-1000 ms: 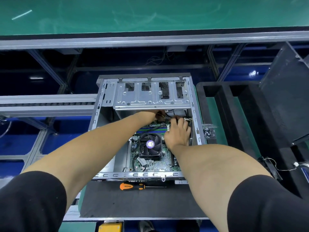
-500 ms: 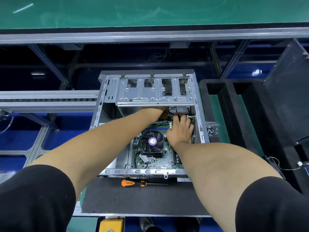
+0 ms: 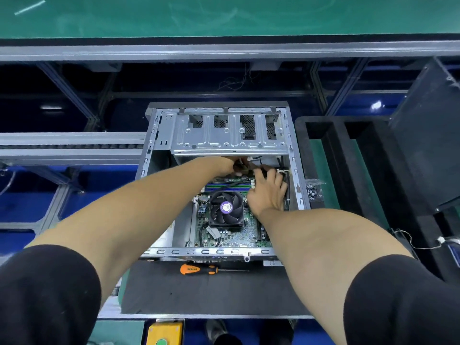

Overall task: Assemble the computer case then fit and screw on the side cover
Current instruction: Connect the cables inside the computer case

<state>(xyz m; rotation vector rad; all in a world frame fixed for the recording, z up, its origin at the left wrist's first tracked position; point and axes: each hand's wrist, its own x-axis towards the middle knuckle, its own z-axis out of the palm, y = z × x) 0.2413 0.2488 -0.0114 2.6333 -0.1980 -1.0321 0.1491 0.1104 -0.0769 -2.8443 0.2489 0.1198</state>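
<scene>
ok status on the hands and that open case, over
Both hands, left hand and right hand, inside open grey metal computer case, working black cables under drive cage. Grip unclear. Side cover not fitted. Orange-handled screwdriver untouched in front.

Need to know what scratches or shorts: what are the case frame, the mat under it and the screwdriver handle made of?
Case frame: bare sheet metal by its look, grey, stamped slots. Mat: dark, matte, probably rubber or foam. Screwdriver handle: orange and black, likely plastic.
</scene>
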